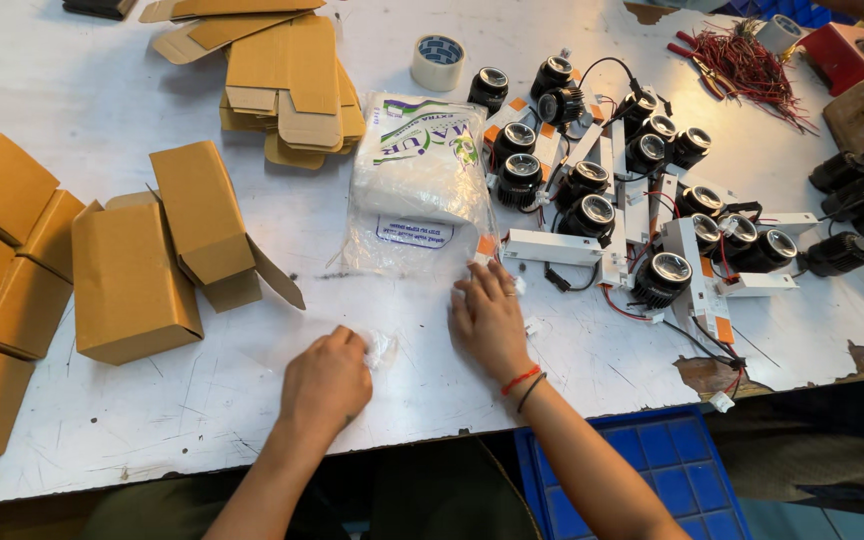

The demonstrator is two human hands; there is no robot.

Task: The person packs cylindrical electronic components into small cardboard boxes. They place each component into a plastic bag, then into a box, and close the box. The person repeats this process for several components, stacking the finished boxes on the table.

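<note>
Plastic film (380,349), a small crumpled clear scrap, sits on the white table (102,90) right at the knuckles of your left hand (327,383). That hand is curled into a loose fist with its fingers folded around the scrap, pressing it to the tabletop; how much of the film is inside the fist you cannot tell from here. Your right hand (489,318) lies flat and open, palm down, fingers spread toward the lower edge of the clear bag (418,170) of white material, fingertips just beside that bag's flattened end. It grips nothing. A red thread and a dark band circle that wrist.

To your left, open brown cartons (132,280) stand and lie on the table, with flat unfolded carton blanks (287,85) stacked farther back. A roll of tape (438,62) rests beyond the bag. To your right, black round lamps (592,200) with white driver boxes and wires crowd the table. A blue crate (642,480) sits below the table edge.
</note>
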